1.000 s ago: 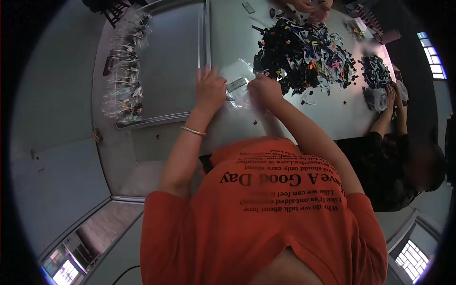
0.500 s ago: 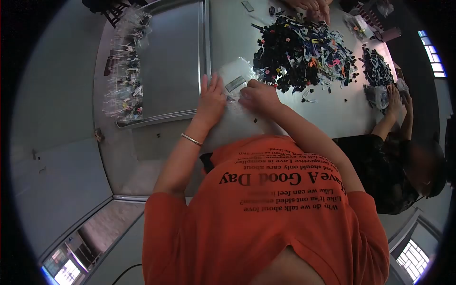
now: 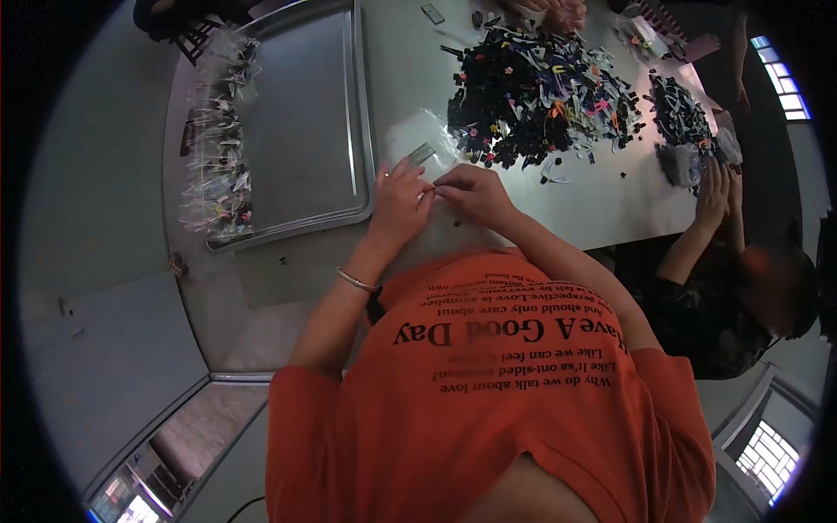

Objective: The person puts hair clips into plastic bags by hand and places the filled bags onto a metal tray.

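Note:
My left hand [image 3: 403, 205] is in front of the tray's near right corner, with its thumb and forefinger closed together. Fingertips of my right hand [image 3: 478, 195] are pinched and meet those of the left. Whatever lies between the fingertips is too small to make out. Just beyond my hands are a small greenish rectangular piece [image 3: 421, 155] and clear plastic bags [image 3: 427, 129] on the table. To the right of the bags spreads a large pile of hair clips [image 3: 532, 96], mostly black and white with some coloured ones.
A metal tray [image 3: 301, 113] stands at the left, with filled clear bags [image 3: 218, 139] lined along its left side. At the right, a co-worker's hands [image 3: 717, 193] are by a smaller clip pile [image 3: 680, 113]. Another person's hands [image 3: 562, 13] reach in at the far edge.
My hands have come together and drawn slightly nearer to me, off the plastic bag. The left fingers, earlier spread out flat, are now bent in a pinch. The view has shifted a little.

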Motion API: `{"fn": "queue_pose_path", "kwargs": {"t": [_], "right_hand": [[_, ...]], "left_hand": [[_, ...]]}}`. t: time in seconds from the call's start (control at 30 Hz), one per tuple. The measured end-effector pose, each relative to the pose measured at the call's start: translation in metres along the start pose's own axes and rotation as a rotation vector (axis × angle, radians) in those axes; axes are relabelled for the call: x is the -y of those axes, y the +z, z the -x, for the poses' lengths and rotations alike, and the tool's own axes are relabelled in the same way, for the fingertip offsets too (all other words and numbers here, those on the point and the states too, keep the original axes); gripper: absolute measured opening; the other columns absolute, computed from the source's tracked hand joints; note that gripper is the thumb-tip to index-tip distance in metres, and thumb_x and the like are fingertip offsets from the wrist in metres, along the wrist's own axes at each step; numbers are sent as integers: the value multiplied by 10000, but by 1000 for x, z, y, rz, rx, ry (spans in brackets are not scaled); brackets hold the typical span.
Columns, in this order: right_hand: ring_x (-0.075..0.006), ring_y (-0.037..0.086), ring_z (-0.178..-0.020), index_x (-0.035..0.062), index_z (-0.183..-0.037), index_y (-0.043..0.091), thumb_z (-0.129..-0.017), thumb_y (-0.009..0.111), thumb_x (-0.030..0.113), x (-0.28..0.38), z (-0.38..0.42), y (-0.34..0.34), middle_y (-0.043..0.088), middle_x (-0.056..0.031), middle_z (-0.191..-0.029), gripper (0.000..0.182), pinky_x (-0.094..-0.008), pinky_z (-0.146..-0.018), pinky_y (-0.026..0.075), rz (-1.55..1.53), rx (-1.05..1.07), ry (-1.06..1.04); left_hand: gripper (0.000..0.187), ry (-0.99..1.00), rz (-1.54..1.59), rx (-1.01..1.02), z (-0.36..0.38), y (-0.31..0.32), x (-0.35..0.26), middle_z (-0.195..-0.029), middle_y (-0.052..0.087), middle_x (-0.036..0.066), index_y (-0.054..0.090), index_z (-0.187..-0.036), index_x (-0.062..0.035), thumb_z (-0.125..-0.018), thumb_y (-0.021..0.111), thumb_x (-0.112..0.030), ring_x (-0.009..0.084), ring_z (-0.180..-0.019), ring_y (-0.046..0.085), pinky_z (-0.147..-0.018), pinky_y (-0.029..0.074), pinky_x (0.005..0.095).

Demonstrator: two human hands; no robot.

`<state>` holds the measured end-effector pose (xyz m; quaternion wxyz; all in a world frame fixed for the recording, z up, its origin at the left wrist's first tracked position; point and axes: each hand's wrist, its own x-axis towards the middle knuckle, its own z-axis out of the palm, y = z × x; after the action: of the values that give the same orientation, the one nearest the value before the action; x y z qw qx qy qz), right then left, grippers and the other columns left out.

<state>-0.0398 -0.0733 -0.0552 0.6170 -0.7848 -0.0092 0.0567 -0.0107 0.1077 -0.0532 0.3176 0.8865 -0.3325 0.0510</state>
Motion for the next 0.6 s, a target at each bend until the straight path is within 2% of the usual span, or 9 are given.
{"fn": "queue_pose_path", "kwargs": {"t": [0.1,0.13,0.2,0.27,0.33,0.37,0.47,0.5,0.6], "right_hand": [[-94,617,-732,15,-921,686,-796,684,109,-7,6,-28,674,-48,-841,157,-235,-662,501,-25,-179,86],[-94,617,-732,15,-921,686,-796,684,109,-9,5,-42,674,-48,-841,157,-235,-662,501,-22,-179,86],[-87,599,-727,-1,-930,679,-807,661,118,-14,-2,-78,669,-57,-819,173,-229,-656,480,84,-420,192],[-89,597,-716,-1,-970,661,-799,664,135,-38,-12,-112,671,-62,-837,218,-234,-656,477,-61,-571,129],[-124,610,-720,-7,-1017,633,-787,671,142,-34,-19,-132,672,-83,-849,277,-252,-662,478,28,-689,81],[-166,615,-739,-1,-1033,622,-772,687,161,-33,-19,-136,654,-104,-865,315,-282,-680,483,273,-760,30],[-207,615,-759,5,-1009,627,-762,697,183,-31,-14,-123,628,-119,-876,312,-315,-701,492,526,-777,-55],[-231,618,-781,21,-993,630,-748,710,217,-29,-10,-105,616,-128,-910,324,-335,-708,496,312,-746,0],[-266,626,-798,50,-927,662,-744,707,299,-21,-4,-68,632,-126,-891,311,-355,-706,498,486,-367,112]], "left_hand": [[213,-76,131,-16,-6,17,-2,-1139,598,117,645,-949,-76,-764,663,-178,324,-1193,475,-1053,244,499],[227,-61,36,-8,-11,19,-1,-1161,580,124,646,-955,-77,-762,667,-197,329,-1194,468,-1053,244,500],[242,-50,-57,1,-21,26,5,-1184,562,130,647,-960,-79,-761,672,-215,333,-1196,461,-1053,244,501],[265,-8,-218,-28,-29,38,12,-1209,532,148,658,-945,-76,-739,684,-240,352,-1192,449,-1054,243,504],[265,35,-283,28,-38,32,4,-1215,526,157,664,-935,-75,-730,684,-243,359,-1193,444,-1053,244,507],[266,71,-352,86,-42,29,1,-1221,520,166,669,-925,-73,-722,685,-245,367,-1194,439,-1053,244,509],[235,63,-314,126,-41,45,17,-1235,506,164,677,-881,-68,-717,677,-236,348,-1196,439,-1049,251,511],[235,65,-313,126,-40,45,19,-1235,506,164,677,-881,-68,-717,677,-236,348,-1196,439,-1049,251,511],[257,21,-269,165,-39,46,24,-1238,498,156,660,-947,-72,-736,657,-220,332,-1189,447,-1042,265,511]]}}
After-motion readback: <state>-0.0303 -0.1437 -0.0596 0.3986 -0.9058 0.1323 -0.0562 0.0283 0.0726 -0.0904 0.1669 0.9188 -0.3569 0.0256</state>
